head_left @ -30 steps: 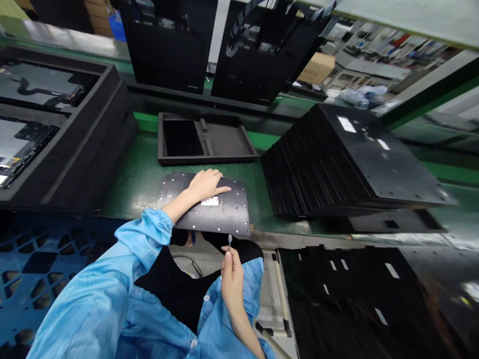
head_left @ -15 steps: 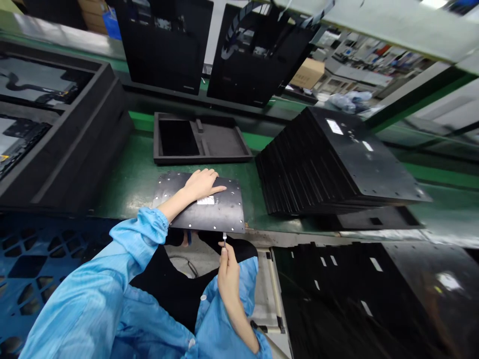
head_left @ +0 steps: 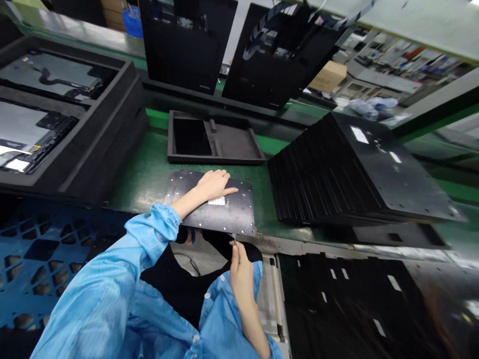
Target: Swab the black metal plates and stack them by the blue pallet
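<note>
A dark flat panel (head_left: 228,217) with small holes along its borders lies on the green bench, its front edge reaching slightly past the bench edge. My left hand (head_left: 214,184) rests flat on top of it, thumb spread out, beside a white label (head_left: 217,201). Below the panel's front edge, my right hand (head_left: 241,269) pinches a small, thin metal tool (head_left: 234,237). The tool's tip meets that edge near the right corner; whether it goes under the panel I cannot tell.
A grey foam tray (head_left: 235,144) holding a black screen sits behind the panel. Stacked foam trays (head_left: 108,119) with display parts stand at left, and a leaning stack of black panels (head_left: 389,164) at right. More dark panels (head_left: 348,309) lie low at front right.
The whole view has shifted, so the bench items appear further right. My left hand stays flat on the panel. My right hand keeps the tool at its front edge, the tool now looking darker.
</note>
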